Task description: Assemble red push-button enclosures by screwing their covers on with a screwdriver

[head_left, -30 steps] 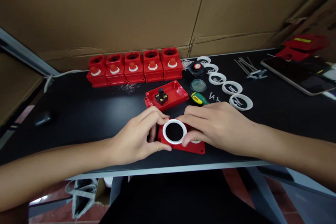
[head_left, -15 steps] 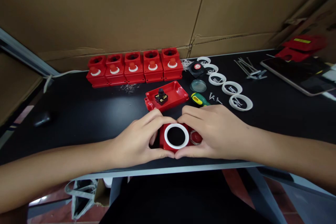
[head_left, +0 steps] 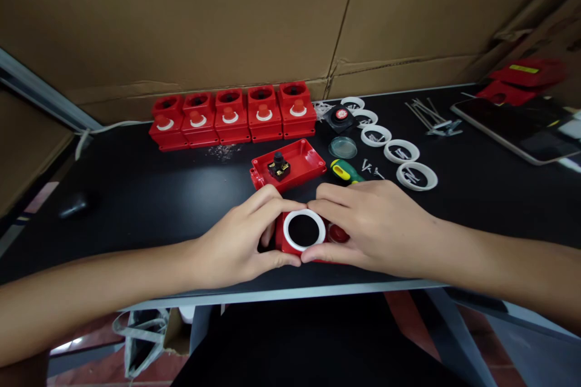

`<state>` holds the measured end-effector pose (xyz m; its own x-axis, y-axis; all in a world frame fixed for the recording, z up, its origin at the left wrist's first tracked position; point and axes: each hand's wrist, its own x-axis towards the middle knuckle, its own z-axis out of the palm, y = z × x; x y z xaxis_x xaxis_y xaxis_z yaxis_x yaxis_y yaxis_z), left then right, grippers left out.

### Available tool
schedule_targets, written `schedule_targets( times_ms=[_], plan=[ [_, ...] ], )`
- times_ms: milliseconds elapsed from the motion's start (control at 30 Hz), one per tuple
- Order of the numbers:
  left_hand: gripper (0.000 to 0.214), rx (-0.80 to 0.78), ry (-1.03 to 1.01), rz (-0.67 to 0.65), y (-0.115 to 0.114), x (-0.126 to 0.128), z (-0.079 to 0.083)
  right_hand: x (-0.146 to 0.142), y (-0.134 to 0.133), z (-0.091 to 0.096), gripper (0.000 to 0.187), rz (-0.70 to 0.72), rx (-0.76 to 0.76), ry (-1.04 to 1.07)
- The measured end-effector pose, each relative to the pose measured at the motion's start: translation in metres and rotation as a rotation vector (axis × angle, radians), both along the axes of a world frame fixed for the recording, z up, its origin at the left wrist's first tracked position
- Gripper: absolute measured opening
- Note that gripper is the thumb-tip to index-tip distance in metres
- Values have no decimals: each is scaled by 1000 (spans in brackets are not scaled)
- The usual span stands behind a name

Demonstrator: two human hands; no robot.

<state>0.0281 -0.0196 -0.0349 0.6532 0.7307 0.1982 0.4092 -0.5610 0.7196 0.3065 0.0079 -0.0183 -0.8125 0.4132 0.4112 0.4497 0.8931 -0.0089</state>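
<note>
Near the table's front edge, my left hand [head_left: 249, 233] and my right hand [head_left: 363, 227] grip a red plastic housing [head_left: 282, 244] from both sides. Around its round opening sits a white ring [head_left: 288, 244], pinched between fingers at the back and thumbs at the front. A red button [head_left: 338, 233] on the housing shows partly under my right palm. Just behind lies an open red box half [head_left: 308, 166] with a black switch block [head_left: 278, 167] inside. A green and yellow screwdriver handle [head_left: 347, 170] rests behind my right hand.
Several assembled red boxes [head_left: 230, 118] stand in a row at the back. White rings [head_left: 416, 176] with screws inside run along the right, beside a clear disc [head_left: 343, 147] and a black square part [head_left: 339, 119]. A phone [head_left: 517, 127] lies far right.
My thumbs have moved up slightly, the right one now against the ring's front edge. The housing's front edge shows more, and both hands still hold it.
</note>
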Motion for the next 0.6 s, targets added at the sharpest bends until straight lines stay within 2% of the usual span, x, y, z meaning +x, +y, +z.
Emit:
schedule_targets(
  times_ms=[600],
  plan=[
    [51,-30,-54,13,1,-2,-6,5,4,3,59,32,-61,-58]
  ],
)
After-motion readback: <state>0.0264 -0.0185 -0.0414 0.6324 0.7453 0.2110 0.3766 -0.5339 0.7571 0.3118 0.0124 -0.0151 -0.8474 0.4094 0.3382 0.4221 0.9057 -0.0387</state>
